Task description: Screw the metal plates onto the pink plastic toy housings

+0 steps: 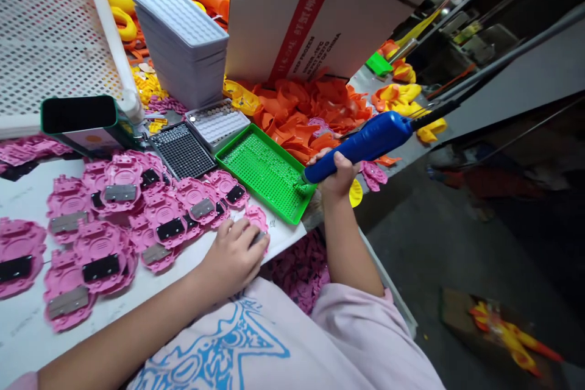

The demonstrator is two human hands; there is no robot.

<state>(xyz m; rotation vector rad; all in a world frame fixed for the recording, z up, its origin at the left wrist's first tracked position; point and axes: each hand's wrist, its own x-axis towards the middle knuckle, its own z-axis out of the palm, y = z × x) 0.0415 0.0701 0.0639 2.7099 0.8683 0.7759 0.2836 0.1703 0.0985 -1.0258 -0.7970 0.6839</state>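
- Right hand [338, 177]: closed round the body of a blue power screwdriver [363, 141]; some fingers are hidden behind the tool
- Left hand [235, 253]: fingers bent over a pink part [256, 216] at the table edge; the hand covers much of this part, and whether it grips or merely presses cannot be told
- Screwdriver tip: down in the green tray [269, 180], near its right-hand corner; whether a screw sits on the tip is too small to make out
- Cable [441, 113]: runs up from the tool's rear and is cut off by the frame's right edge
- Green tray: dotted with holes, small shiny bits across its floor, too fine to count
- Black tray [183, 151]: gridded, beside the green tray; contents not discernible
- White tray [218, 125]: ridged, holds small round pieces toward its far side
- Grey trays [185, 52]: a tall stack behind the white tray
- Dark green box [89, 141]: open at the top, interior too dark to read
- White basket [50, 42]: perforated, cut off at left
- Carton [342, 6]: upper part out of frame, orange pieces [311, 113] heaped before it
- Other pink parts [107, 250]: overlapping left of the hands, with grey or black plates; one is cut off at the left edge
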